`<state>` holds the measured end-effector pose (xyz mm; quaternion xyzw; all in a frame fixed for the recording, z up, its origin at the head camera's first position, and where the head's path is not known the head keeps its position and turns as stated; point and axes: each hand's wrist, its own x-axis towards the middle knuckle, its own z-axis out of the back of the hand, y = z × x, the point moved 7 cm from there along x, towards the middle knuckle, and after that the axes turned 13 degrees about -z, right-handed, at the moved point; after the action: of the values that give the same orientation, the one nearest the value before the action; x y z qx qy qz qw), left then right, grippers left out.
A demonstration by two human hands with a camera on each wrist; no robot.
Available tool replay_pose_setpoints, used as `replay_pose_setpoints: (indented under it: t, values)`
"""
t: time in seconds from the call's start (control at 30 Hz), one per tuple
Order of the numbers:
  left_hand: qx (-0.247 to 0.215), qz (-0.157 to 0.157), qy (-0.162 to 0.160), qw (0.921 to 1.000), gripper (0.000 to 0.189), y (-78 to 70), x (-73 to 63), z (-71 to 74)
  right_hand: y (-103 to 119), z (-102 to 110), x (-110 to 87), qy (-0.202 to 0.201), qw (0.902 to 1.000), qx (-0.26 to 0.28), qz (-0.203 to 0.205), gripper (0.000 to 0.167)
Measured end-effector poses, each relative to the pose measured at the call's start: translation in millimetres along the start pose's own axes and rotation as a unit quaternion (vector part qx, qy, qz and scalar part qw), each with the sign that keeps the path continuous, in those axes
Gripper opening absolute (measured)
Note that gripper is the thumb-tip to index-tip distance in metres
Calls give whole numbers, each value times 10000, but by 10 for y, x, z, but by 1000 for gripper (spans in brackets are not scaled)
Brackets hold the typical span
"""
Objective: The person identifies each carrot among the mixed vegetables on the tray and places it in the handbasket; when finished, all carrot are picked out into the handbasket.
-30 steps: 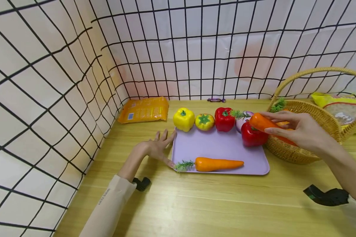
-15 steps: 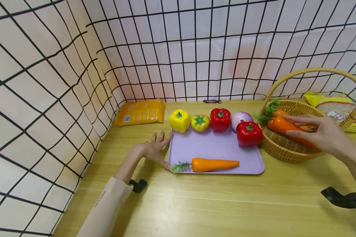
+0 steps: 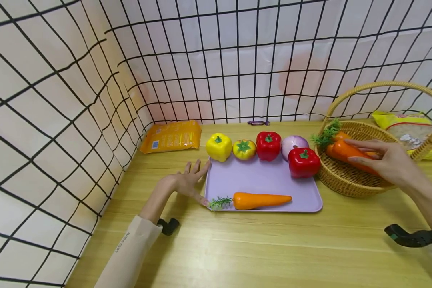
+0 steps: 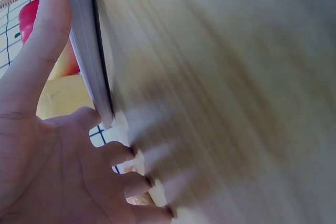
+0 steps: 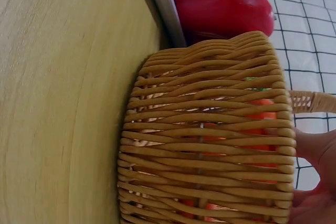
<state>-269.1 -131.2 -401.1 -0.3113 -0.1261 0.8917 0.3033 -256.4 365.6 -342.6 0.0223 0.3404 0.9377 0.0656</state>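
My right hand (image 3: 394,160) pinches an orange carrot (image 3: 347,153) between thumb and fingers, inside the wicker basket (image 3: 340,182). Another carrot (image 3: 341,136) lies behind it, partly covered. Through the weave in the right wrist view, orange (image 5: 262,109) shows; the fingertips are hidden there. With fingers spread, my left hand (image 3: 188,185) rests at the left edge of the lilac tray (image 3: 252,176), thumb at its near corner beside the leaves of a third carrot (image 3: 261,201). In the left wrist view, the thumb (image 4: 50,30) lies along the tray's rim (image 4: 89,40).
Along the tray's back stand a yellow bell pepper (image 3: 219,147), a yellow-red tomato (image 3: 244,149), a red bell pepper (image 3: 268,146) and a purple onion (image 3: 294,146). Another red pepper (image 3: 304,163) sits by the basket. Behind are an orange packet (image 3: 171,137), a wrapped candy (image 3: 258,123) and a yellow bag (image 3: 407,130).
My right hand has carried the carrot rightward from above the red pepper into the basket, lowering it beside the other carrot. My left hand stays at the tray's edge.
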Motion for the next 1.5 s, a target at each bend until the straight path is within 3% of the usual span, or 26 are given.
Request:
replay_pose_setpoints:
  t: [0.6, 0.87, 1.27, 1.5]
  values:
    - [14, -2, -35, 10000, 132, -10, 13, 18, -82, -129, 86, 81, 9991, 208, 357, 48]
    - [4, -21, -75, 10000, 132, -1, 26, 16, -74, -192, 78, 167, 9989, -224, 378, 46]
    - [-73, -13, -33, 10000, 132, 0, 9, 11, -36, -212, 75, 157, 9970, -335, 684, 42]
    - [-63, -22, -56, 10000, 133, 6, -2, 4, -31, -256, 76, 214, 9970, -455, 596, 44]
